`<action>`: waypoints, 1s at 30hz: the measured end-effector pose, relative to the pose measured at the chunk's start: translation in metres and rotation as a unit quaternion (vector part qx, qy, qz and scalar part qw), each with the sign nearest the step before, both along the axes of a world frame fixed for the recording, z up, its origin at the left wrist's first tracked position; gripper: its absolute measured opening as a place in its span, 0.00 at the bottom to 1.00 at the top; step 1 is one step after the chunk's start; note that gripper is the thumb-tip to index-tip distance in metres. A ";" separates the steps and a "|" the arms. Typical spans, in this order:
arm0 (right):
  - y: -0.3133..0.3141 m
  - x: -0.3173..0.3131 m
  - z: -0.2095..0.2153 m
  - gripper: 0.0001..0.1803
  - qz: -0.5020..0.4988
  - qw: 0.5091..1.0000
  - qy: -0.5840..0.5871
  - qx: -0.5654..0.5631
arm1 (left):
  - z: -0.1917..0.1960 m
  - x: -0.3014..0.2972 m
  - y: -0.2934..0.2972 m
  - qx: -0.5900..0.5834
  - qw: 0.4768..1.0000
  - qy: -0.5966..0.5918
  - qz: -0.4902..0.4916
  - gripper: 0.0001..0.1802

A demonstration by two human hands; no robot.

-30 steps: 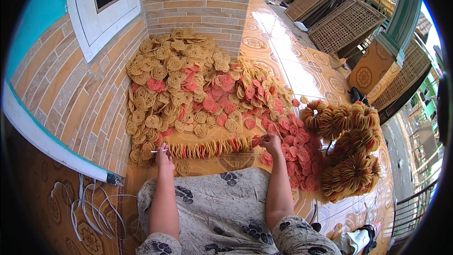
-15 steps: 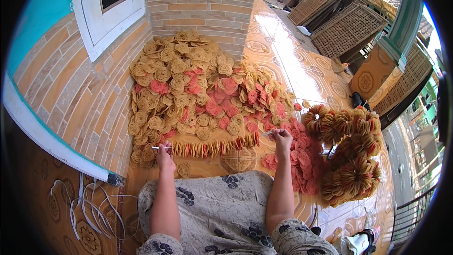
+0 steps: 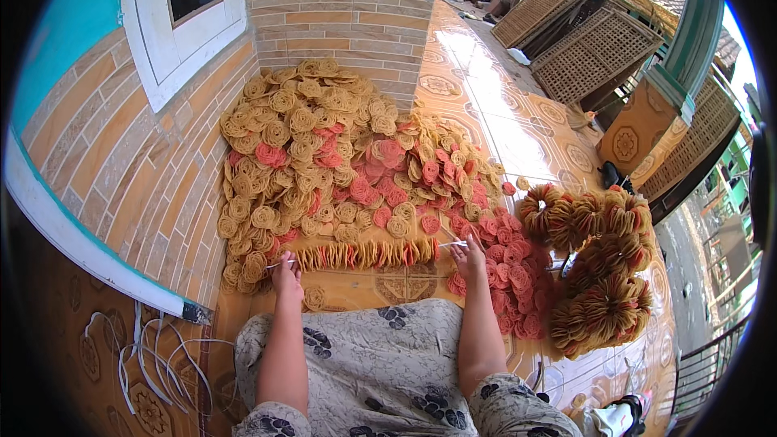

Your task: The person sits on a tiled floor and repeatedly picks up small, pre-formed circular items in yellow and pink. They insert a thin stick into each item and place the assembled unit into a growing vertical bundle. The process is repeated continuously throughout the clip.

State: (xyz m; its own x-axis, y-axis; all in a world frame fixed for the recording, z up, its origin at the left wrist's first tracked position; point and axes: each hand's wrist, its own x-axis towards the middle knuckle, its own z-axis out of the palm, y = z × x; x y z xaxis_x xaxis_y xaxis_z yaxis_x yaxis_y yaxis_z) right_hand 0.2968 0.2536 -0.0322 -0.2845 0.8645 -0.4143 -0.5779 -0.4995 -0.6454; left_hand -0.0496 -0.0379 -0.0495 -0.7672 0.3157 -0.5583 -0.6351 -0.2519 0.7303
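Note:
A row of thin, coiled, lacy discs (image 3: 368,254), mostly tan with some coral red, hangs threaded side by side on a white strip (image 3: 447,243) across my lap's far side. My left hand (image 3: 286,275) grips the strip's left end between thumb and fingers. At the other end, my right hand (image 3: 469,260) holds the strip in a pinch, its remaining fingers loosely spread. Beyond the row lies a big heap of loose tan discs (image 3: 303,119) mixed with red ones. A pile of coral-red discs (image 3: 514,275) lies just right of my right hand.
Bundled rings of threaded discs (image 3: 603,316) sit at the right. Loose white strips (image 3: 154,356) curl on the tiled floor at the left. A brick-patterned wall (image 3: 137,162) bounds the heap. Woven racks (image 3: 595,53) lean at the far right, near a tiled pillar (image 3: 639,125).
My right hand has lowered and moved slightly left, its fingers loosening from a tighter pinch. More white strip shows at the row's right end. My left hand has shifted slightly downward.

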 end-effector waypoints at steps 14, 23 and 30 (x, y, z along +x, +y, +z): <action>0.006 -0.007 -0.026 0.13 0.110 0.993 -0.039 -0.024 | -0.007 0.001 0.002 0.004 1.000 0.021 0.016 0.15; 0.001 -0.009 -0.019 0.16 0.107 0.992 -0.059 0.027 | -0.011 0.001 0.006 -0.002 0.999 0.008 0.035 0.14; -0.006 -0.020 -0.015 0.11 0.134 0.978 -0.147 0.062 | -0.013 0.000 0.006 0.004 0.999 0.007 0.040 0.14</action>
State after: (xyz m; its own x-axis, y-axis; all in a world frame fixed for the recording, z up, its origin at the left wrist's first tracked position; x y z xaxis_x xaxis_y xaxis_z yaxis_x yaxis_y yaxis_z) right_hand 0.2768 0.2476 -0.0472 -0.3927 0.8237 -0.4090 -0.2171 -0.5152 -0.8291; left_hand -0.0493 -0.0315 -0.0625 -0.7980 0.2573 -0.5450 -0.6023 -0.3072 0.7368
